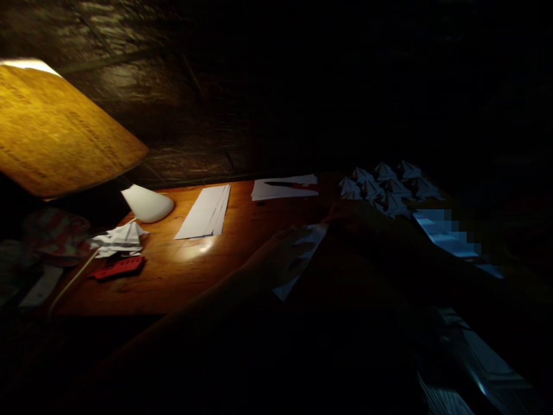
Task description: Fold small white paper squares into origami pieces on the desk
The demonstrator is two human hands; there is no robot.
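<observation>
A folded white piece of paper (pixel 318 231) lies aslant on the wooden table in front of me, in deep shadow. Across it rests my left hand (pixel 287 253), flat, with the fingers somewhat apart. My right hand (pixel 348 216) is at the paper's upper right corner, its fingertips drawn together there; darkness hides most of that hand. Behind the paper, a knife (pixel 280 184) with a red handle lies on a stack of white sheets (pixel 263 190). Several folded white paper shapes (pixel 395 204) stand grouped beyond my right hand.
At the left are a lit lamp with a yellow shade (pixel 64 132) and white base (pixel 147 204), crumpled paper (pixel 123 239) and a red plastic object (pixel 118 268). White paper strips (pixel 203 213) lie on the wooden table (pixel 164 294). A dark wall rises behind.
</observation>
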